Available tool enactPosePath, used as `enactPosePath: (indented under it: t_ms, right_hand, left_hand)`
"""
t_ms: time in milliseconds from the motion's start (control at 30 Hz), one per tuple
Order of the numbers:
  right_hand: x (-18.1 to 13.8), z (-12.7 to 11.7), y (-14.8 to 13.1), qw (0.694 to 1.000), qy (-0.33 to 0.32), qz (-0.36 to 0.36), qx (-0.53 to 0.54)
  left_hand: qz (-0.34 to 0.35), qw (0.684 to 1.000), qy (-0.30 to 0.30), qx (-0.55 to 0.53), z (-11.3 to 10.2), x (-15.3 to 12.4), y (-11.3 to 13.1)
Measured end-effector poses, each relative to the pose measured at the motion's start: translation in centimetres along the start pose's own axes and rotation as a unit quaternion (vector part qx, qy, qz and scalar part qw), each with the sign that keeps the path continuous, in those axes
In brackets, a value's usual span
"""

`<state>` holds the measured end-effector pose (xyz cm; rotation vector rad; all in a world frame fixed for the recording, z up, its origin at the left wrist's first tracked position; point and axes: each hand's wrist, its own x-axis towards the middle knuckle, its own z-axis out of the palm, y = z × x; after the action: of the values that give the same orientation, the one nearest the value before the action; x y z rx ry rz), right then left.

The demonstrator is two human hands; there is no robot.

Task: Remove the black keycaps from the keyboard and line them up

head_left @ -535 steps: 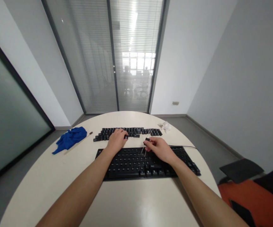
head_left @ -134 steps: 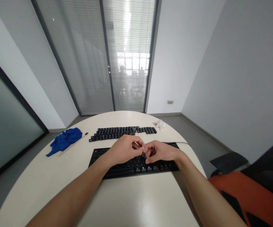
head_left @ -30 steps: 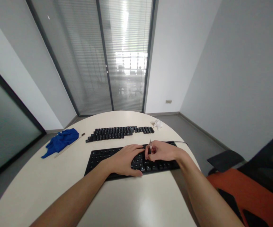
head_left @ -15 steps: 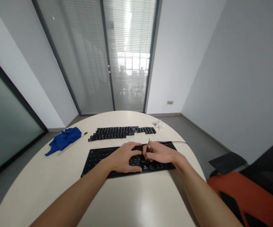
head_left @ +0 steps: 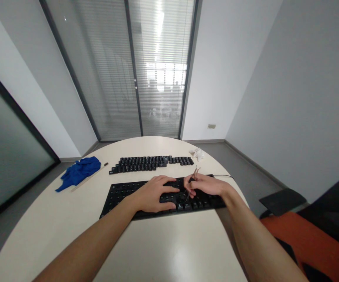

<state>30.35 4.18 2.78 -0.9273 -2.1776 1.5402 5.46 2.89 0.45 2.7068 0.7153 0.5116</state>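
Note:
A black keyboard (head_left: 118,192) lies on the table, most of its left part bare of keycaps, with keycaps still along the lower right. My left hand (head_left: 157,194) rests flat on its middle, fingers spread. Over the right half, my right hand (head_left: 200,185) pinches a thin metal wire keycap puller (head_left: 196,172), whose two hooked ends point up and away from me. The puller's lower end reaches down among the keys near my left fingertips; whether it grips a key I cannot tell. Behind the keyboard, loose black keycaps (head_left: 141,163) are laid out in rows.
On the round table (head_left: 169,243), a blue cloth (head_left: 81,171) and a thin brush (head_left: 89,177) lie at the left. Crumpled white tissue (head_left: 198,153) sits at the back right. A cable (head_left: 223,176) runs off the keyboard. An orange chair (head_left: 310,246) stands at the right.
My right hand has shifted a little to the right with the keycap puller, which now shows its two ends spread apart. My left hand stays in place.

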Motion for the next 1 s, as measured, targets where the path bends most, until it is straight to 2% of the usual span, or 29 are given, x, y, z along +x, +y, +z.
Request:
enactPosePath:
  t_ms: [167,333,500,700,867,1000]
  right_hand:
    - [-0.2,-0.3,0.2,1.0,0.016,0.004,0.025]
    - [0.1,0.2,0.0,0.998,0.046,0.003,0.039]
    - [0.8,0.5,0.4,0.995,0.092,-0.024,0.007]
    - [1.1,0.8,0.8,0.994,0.103,-0.031,0.008]
    - [1.3,0.8,1.3,0.991,0.129,-0.023,-0.02]
    - [1.4,0.6,1.4,0.986,0.163,-0.023,-0.022]
  left_hand:
    - [-0.009,1.0,0.0,0.004,0.2,-0.1,-0.3]
    - [-0.008,0.999,0.046,-0.024,0.5,0.1,-0.4]
    - [-0.035,0.995,0.094,-0.013,0.7,0.5,-0.2]
    - [-0.002,0.998,0.069,0.006,0.7,0.9,0.1]
    - [-0.046,0.987,0.152,-0.006,0.7,0.8,0.3]
    - [-0.109,0.963,0.246,-0.019,0.8,0.8,-0.2]
